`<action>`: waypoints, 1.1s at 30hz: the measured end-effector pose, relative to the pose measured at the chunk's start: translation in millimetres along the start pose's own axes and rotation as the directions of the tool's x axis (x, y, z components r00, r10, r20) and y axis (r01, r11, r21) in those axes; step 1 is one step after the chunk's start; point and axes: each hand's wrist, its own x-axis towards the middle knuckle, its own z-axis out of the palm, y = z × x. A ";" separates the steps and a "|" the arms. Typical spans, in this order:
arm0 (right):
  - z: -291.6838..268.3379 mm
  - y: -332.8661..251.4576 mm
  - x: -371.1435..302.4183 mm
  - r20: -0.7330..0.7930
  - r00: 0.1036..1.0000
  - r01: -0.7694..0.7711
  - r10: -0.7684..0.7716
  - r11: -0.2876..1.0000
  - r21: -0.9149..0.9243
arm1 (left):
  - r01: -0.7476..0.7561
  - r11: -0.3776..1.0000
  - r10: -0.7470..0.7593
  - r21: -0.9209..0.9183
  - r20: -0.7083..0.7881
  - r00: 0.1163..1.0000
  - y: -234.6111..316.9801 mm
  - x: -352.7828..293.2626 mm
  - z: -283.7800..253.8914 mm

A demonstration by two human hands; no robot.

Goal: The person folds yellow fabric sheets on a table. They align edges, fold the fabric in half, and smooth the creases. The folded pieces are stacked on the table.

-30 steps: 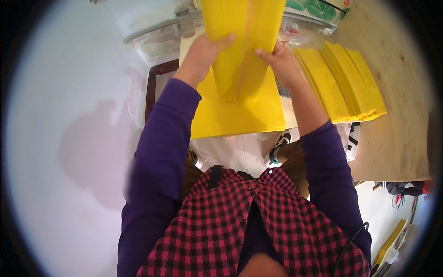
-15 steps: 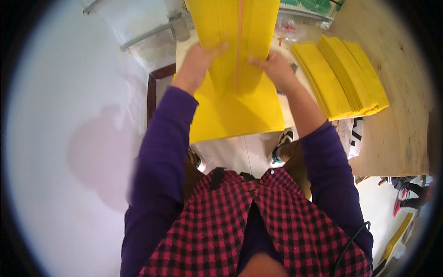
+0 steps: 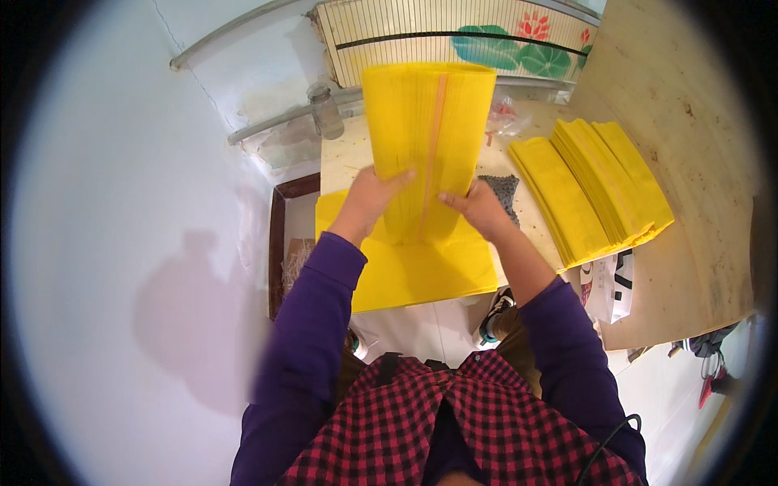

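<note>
A thick bundle of thin yellow sheets (image 3: 405, 121) stands upright in front of me, its top edge curved and an orange strip running down its face. My left hand (image 3: 369, 201) grips its left side, thumb laid across the front. On the opposite edge my right hand (image 3: 484, 209) is closed the same way, fingers hidden behind. The bundle's lower end rests on a flat yellow sheet or pile (image 3: 429, 283) at the table's near edge. Whether the sheets are paper or cloth I cannot tell.
Folded yellow stacks (image 3: 596, 190) lie to the right, beside a wooden board (image 3: 697, 170). A grey knitted cloth (image 3: 504, 194) sits behind my right hand. At the back are a glass jar (image 3: 324, 112), a clear plastic bag (image 3: 509, 120) and a slatted panel with painted flowers (image 3: 421, 44).
The view has tilted up, so everything sits lower in the picture and the bundle's top edge now shows. Both hands keep their hold on the bundle.
</note>
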 end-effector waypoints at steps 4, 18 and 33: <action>2.2 33.8 -4.0 0.012 1.000 -0.023 0.023 1.000 0.019 | 0.082 0.992 -0.084 0.099 0.017 0.996 -28.0 -13.2 -4.4; -9.4 -9.8 -18.1 0.193 0.976 -0.156 0.105 0.949 0.273 | 0.160 0.902 -0.171 -0.400 0.008 0.985 -8.8 -23.4 -1.3; -1.1 82.9 -35.3 0.066 0.844 -0.535 0.533 0.825 0.181 | 0.579 0.772 -0.622 -0.262 -0.129 0.772 -115.9 -90.8 14.2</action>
